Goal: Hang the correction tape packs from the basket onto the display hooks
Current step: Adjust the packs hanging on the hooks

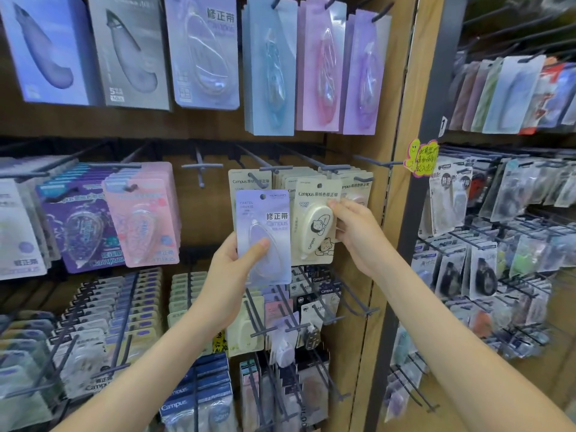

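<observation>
Stationery shop, packaged correction tapes on display hooks, wooden shelving panels

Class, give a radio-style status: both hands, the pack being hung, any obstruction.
Left hand grips lavender card correction tape pack, unhung. Right hand pinches cream cartoon-printed card pack, hook engagement unclear. Empty grey metal hook free at left.

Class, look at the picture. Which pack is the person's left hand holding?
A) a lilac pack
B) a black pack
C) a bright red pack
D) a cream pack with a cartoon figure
A: the left hand grips the lilac pack, thumb across its front; the right hand holds the cream cartoon pack.
</observation>
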### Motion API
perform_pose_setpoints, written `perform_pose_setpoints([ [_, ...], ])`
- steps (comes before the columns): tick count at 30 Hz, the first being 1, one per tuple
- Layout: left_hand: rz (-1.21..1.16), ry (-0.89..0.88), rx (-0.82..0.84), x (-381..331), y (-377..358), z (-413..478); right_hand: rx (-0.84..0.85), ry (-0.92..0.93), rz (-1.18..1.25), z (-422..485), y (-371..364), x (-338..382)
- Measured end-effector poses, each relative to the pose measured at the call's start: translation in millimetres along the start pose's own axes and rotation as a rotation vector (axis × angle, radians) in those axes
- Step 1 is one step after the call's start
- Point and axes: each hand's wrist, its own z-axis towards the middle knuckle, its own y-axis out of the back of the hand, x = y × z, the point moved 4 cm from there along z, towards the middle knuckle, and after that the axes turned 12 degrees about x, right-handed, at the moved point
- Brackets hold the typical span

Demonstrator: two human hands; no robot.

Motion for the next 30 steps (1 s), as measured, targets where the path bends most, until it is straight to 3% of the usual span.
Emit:
perform_pose_setpoints([
  [14,0.018,0.056,-0.083,6,11,-6,-0.082,0.015,-0.016,1,7,4],
  [25,0.082,0.027,-0.066,4,3,-4,-0.143,-0.044,-0.27,26,-3,5],
  [27,0.127,0.014,-0.038,0,1,-8,-0.173,0.01,-0.406,24,-2,4],
  [30,0.203,-0.036,0.022,-13,-2,-20,-0.263,0.268,-0.619,-2,-10,9],
])
